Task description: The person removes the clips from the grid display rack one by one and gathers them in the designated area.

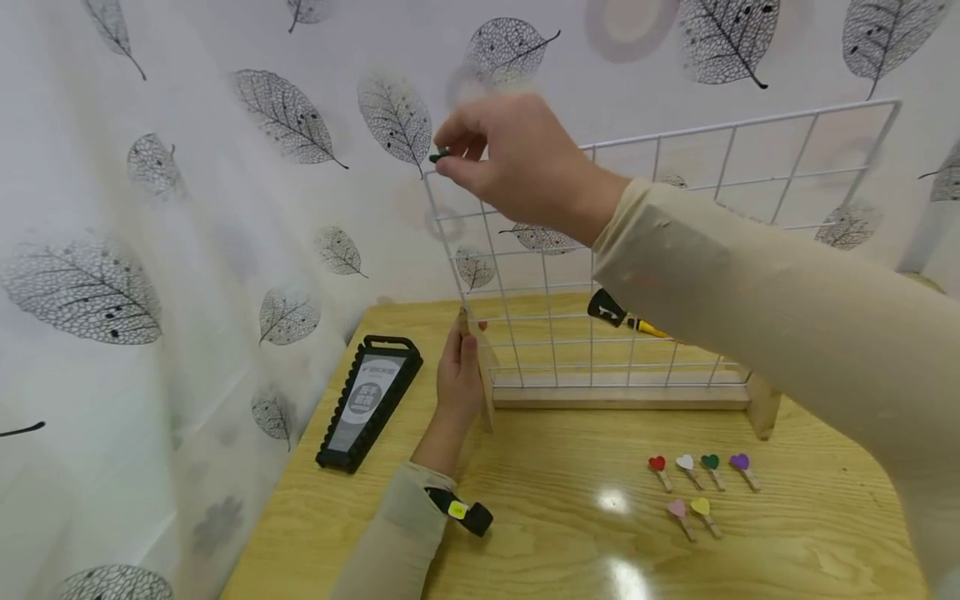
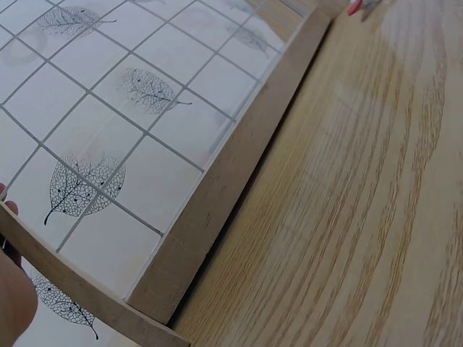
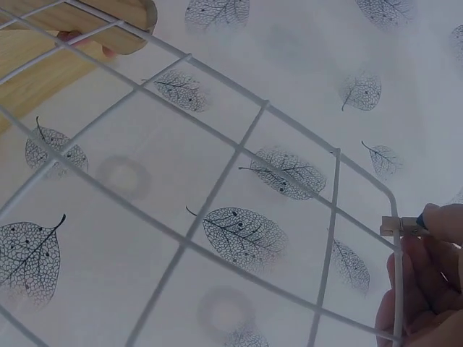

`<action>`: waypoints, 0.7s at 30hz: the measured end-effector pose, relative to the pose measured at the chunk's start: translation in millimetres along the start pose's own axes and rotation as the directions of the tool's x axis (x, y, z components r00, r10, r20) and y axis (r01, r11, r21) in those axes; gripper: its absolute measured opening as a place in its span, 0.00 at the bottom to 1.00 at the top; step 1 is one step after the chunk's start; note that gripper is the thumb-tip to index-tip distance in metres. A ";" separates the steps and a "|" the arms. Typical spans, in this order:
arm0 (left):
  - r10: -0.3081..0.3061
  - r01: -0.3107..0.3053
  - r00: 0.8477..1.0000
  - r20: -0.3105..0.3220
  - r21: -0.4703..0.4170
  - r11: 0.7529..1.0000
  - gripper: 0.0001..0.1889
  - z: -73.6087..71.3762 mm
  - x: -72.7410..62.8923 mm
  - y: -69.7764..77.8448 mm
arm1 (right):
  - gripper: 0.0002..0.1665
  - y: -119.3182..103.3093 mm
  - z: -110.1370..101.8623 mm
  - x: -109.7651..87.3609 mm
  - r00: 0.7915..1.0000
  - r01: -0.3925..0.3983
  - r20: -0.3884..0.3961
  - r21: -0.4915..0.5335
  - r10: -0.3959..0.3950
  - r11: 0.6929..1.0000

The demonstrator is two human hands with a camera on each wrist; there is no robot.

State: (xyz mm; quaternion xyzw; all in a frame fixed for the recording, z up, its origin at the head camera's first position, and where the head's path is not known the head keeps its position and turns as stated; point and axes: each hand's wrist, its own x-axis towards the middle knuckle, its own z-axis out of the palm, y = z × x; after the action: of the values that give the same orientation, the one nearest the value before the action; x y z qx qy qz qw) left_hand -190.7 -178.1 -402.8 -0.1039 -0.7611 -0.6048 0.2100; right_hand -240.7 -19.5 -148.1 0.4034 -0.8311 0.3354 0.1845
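Observation:
A white wire grid (image 1: pixel 551 287) stands in a wooden base (image 1: pixel 618 397). At its upper left corner my right hand (image 1: pixel 521 154) pinches a small wooden clothespin (image 3: pixel 391 226) between thumb and finger. The clothespin bears a dark heart that looks blue in the right wrist view. Its wooden jaws overlap the edge wire there. My left hand (image 1: pixel 459 375) grips the stand's left wooden side piece (image 1: pixel 483 367), thumb in front. Only part of the left hand shows at the edge of the left wrist view.
Several heart-topped clothespins (image 1: pixel 708 477) in different colours lie on the table (image 1: pixel 555 500) at front right. Left of the stand lies a black toothed holder (image 1: pixel 369 404) with a label. Behind the grid is a tool with a yellow handle (image 1: pixel 647 327) and black head.

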 end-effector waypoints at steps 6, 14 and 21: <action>-0.003 0.003 1.000 0.001 0.022 1.000 0.30 -1.3 4.4 -21.8 | 0.10 1.8 3.7 -3.3 0.997 0.034 -0.067 0.021 -0.032 0.999; 0.039 -0.039 0.999 0.002 0.018 0.999 0.28 -1.1 6.4 -35.3 | 0.08 10.4 8.3 -8.1 0.969 0.164 -0.179 -0.038 -0.169 0.986; 0.064 -0.064 0.998 -0.010 0.036 0.997 0.30 -1.6 6.3 -36.5 | 0.07 16.8 9.3 -19.6 0.938 0.273 -0.228 0.025 -0.261 0.962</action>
State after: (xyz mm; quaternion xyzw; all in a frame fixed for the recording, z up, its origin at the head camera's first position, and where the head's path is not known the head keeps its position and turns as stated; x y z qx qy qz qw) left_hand -211.1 -189.3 -431.7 -0.1211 -0.7670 -0.5846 0.2353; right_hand -242.5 -7.8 -172.9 0.4774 -0.7330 0.3734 0.3088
